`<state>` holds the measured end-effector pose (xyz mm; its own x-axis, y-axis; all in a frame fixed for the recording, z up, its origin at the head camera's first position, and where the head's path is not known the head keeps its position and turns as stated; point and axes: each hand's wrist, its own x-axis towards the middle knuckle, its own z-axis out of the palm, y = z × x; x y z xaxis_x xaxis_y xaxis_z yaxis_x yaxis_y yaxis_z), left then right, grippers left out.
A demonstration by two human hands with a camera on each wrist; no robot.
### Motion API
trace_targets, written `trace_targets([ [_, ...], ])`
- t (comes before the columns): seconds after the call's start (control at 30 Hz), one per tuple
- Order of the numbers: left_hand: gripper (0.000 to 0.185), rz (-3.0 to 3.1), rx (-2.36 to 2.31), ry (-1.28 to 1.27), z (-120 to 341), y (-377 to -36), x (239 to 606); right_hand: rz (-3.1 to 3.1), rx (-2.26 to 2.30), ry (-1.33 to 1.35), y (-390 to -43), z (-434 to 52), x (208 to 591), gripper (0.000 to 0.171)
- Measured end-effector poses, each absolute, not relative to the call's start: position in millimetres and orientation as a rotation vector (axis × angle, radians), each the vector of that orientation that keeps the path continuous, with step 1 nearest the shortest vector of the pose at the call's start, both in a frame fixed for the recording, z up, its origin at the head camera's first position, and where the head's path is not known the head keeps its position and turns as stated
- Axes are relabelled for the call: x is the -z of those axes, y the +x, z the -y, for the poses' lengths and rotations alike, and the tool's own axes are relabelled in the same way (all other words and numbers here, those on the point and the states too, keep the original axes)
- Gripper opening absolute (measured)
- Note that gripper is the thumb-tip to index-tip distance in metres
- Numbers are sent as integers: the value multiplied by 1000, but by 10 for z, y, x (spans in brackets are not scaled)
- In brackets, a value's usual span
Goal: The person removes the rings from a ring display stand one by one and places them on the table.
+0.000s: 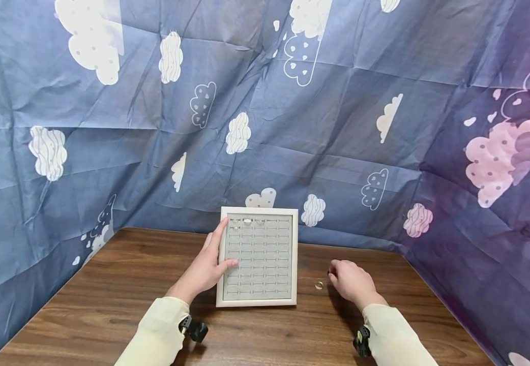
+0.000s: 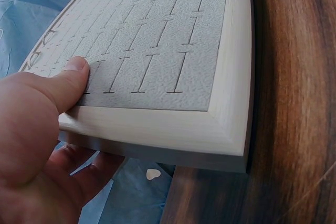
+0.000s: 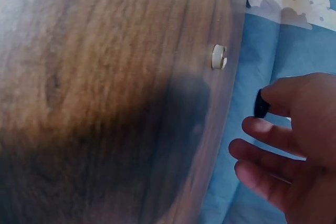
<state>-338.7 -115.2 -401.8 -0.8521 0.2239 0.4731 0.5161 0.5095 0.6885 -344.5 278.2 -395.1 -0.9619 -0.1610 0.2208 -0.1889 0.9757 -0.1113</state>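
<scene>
A white-framed tray [image 1: 258, 303] with grey slotted foam lies on the wooden table [image 1: 109, 290]. A few rings [image 1: 247, 221] sit in its top row. My left hand [image 1: 205, 269] grips the tray's left edge [image 2: 157, 124], with the thumb [image 2: 68, 80] on the foam and the fingers under the frame. My right hand [image 1: 351, 280] hovers to the right of the tray with curled fingers [image 3: 262, 129]. A small dark object [image 3: 261, 103] is pinched at its fingertips. A pale ring [image 1: 319, 285] lies loose on the table [image 3: 105, 77] just left of that hand, and this ring [image 3: 218, 56] is untouched.
A blue cloth with cloud prints [image 1: 292, 127] hangs close behind and on both sides of the table, draped at its back edge. Bare wood lies left of the tray and along the front edge between my sleeves.
</scene>
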Motion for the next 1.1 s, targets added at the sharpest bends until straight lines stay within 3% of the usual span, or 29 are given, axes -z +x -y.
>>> trace_targets([
  [0.37, 113, 2436, 1265, -615, 1135, -3399, 4019, 2936, -132, 264, -3449, -2806, 4112, 22],
  [1.1, 112, 2436, 1256, -610, 1149, -3398, 4027, 2933, -96, 256, -3475, -2859, 4206, 13],
])
